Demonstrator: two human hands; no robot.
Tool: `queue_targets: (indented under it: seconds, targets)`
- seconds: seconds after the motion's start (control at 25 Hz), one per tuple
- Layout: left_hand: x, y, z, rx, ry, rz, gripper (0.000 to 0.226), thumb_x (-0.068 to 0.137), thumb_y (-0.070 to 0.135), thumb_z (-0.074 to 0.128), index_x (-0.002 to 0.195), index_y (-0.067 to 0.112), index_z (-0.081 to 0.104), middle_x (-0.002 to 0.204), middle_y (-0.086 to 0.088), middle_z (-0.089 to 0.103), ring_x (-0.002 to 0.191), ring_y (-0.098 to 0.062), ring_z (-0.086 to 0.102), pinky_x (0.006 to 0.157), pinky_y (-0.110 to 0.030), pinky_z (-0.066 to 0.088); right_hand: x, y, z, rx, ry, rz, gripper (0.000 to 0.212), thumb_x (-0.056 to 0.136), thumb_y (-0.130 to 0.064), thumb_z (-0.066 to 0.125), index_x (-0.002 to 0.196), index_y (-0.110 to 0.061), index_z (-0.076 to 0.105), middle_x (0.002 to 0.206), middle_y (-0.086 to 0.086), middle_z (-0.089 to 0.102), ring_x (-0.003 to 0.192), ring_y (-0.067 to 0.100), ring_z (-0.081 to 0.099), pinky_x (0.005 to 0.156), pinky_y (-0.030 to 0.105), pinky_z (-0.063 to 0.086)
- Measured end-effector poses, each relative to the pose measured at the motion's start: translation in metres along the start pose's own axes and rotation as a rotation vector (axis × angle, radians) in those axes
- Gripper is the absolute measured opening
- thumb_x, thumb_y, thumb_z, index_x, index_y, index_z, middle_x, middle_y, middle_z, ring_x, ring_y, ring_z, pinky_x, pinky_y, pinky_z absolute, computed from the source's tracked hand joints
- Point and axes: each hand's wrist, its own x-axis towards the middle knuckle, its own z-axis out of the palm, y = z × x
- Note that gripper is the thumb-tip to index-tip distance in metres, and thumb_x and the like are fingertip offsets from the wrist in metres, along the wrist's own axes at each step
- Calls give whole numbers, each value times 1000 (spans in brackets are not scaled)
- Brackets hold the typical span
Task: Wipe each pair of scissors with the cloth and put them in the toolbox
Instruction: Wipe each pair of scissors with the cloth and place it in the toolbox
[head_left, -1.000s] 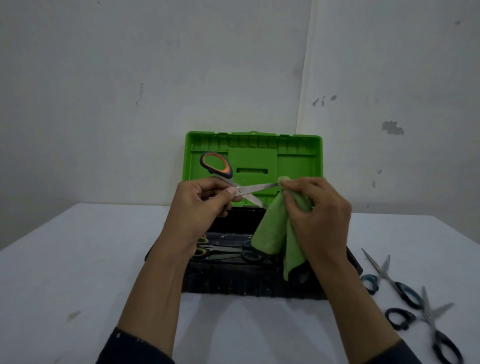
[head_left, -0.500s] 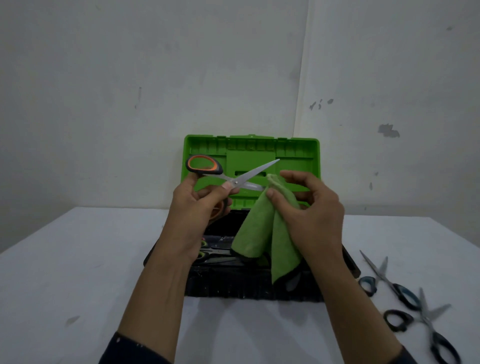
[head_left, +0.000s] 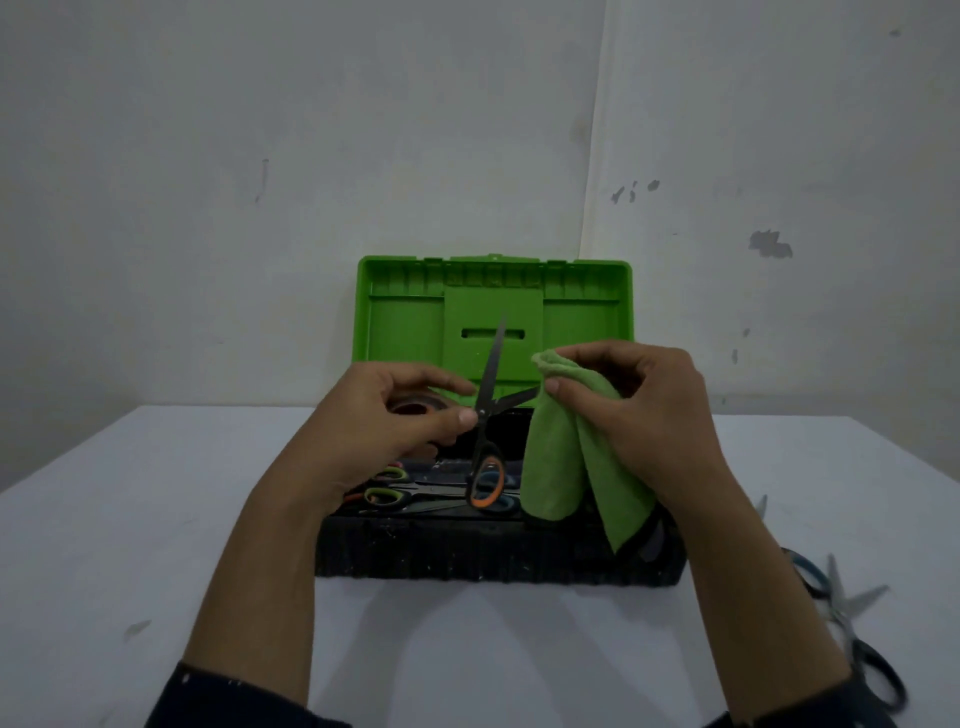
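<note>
- Center frame: L hand pinches orange-handled scissors at pivot, blades apart, handle down.
- R hand grips green cloth just beside, over open toolbox.

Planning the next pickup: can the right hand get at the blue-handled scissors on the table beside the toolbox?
Probably yes: the blue-handled metal scissors lie on the white table right beside that forearm, with nothing standing between. But the right hand grips the green cloth, so it is occupied.
</note>
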Motion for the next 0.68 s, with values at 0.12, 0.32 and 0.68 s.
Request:
queue_targets:
  seconds: [0.12, 0.32, 0.68]
  targets:
    - [5, -3, 11, 95, 44, -4, 10, 83, 12, 73, 90, 17, 75, 76, -7, 75, 58, -10, 64, 58, -21, 55, 0, 1, 5, -9, 75, -47, 24, 77, -23, 83, 98, -33, 75, 95, -18, 72, 87, -2, 68, 77, 20, 58]
    - [11, -3, 19, -166, 160, -23, 12, 88, 5, 65, 92, 14, 72, 75, -1, 76, 55, -3, 60, 55, -15, 50, -2, -12, 9, -55, 237, -265, 27, 81, -17, 80, 106, -26, 74, 101, -10, 68, 93, 5, 66, 79, 22, 56]
    - [8, 5, 23, -168, 217, 84, 20, 87, 3, 66, 84, 21, 73, 62, 7, 70, 57, -3, 61, 58, -14, 50, -18, -6, 55, -327, 169, -483, 19, 86, -12, 74, 104, -11, 77, 95, 2, 64, 82, 13, 61, 69, 28, 53]
